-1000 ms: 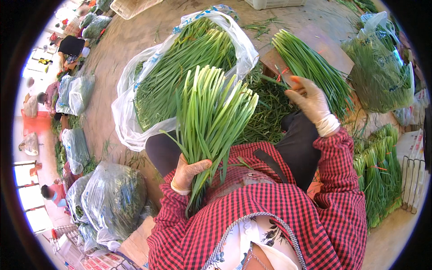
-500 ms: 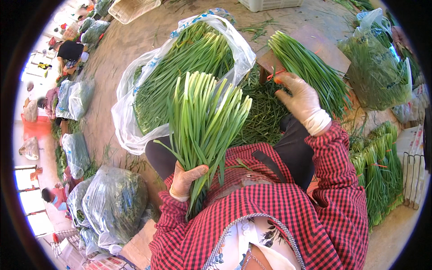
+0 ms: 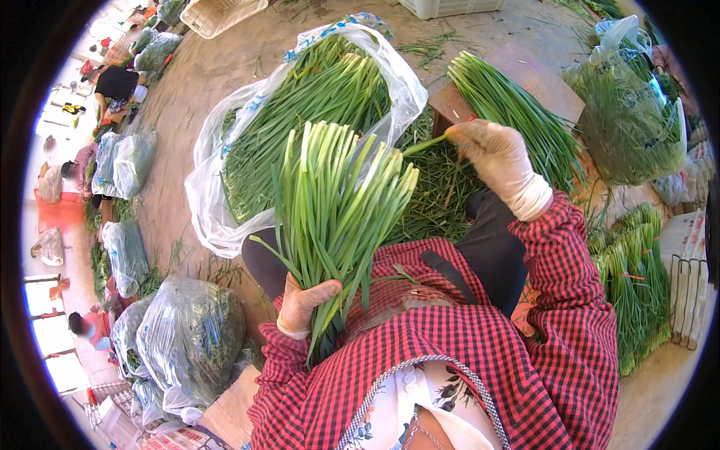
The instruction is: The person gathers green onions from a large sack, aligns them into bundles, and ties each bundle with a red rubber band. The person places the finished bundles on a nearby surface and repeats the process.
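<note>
Within left hand [image 3: 306,306], one bunch [image 3: 341,202].

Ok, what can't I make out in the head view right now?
Head view:
- Left hand: most of its fingers are hidden behind the held green bunch.
- Open plastic bag: part of its near side is covered by that bunch.
- White crate: cut off by the top edge.
- Co-worker in black: too small to tell what they handle.

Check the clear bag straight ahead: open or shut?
Open: the clear bag is spread wide at the top, with green stalks exposed inside.
</note>
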Demonstrator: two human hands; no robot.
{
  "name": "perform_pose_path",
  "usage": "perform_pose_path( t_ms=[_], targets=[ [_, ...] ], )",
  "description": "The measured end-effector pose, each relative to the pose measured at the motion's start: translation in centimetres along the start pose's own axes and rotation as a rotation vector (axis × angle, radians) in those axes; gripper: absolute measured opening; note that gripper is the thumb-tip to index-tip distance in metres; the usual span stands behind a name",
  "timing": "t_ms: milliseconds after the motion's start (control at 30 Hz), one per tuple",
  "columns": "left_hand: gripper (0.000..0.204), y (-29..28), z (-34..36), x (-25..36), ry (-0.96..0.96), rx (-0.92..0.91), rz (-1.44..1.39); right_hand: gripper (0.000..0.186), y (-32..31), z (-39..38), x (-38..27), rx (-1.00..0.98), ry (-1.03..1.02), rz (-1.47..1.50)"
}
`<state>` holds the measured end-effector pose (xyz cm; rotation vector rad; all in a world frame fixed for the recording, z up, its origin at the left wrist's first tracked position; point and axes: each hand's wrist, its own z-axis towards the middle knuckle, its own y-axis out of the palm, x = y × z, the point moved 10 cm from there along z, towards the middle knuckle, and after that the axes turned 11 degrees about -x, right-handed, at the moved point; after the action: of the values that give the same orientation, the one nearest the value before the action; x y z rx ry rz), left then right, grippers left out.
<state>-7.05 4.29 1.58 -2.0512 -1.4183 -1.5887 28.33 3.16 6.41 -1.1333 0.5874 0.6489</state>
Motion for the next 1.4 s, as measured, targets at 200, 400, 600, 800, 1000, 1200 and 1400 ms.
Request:
perform_pose_path(
  t_ms=[200,400,600,800,1000,1200,1400],
  targets=[
    [0.051,0.4,0.5,0.4,0.054,0.009,0.006,0.045,0.2,-1.4,0.9,-0.128,0.309,-0.414],
    [0.053,1.2,1.2,-0.2,0.005,-0.046,0.015,0.028,4.2,-0.1,-6.9,-0.121,-0.046,-0.104],
    [0.056,1.2,0.8,-0.4,0.004,-0.054,-0.021,0.013,3.6,0.8,-7.2,-0.055,-0.105,0.046],
    [0.060,0.1,0.4,0.3,0.018,0.035,0.001,0.019,3.7,-1.2,3.5,-0.044,0.367,0.750],
    [0.053,1.3,2.4,2.3,0.180,0.008,0.031,0.113,10.3,-3.4,3.4,-0.341,0.506,0.840],
    [0.090,6.5,8.2,4.8,0.496,0.094,0.785,0.089,11.5,1.0,-5.5,-0.320,0.101,1.386],
    [0.120,13.7,10.6,2.4,0.367,-0.189,1.215,0.041,8.3,1.1,-0.8,0.013,0.372,1.259]
  ],
)
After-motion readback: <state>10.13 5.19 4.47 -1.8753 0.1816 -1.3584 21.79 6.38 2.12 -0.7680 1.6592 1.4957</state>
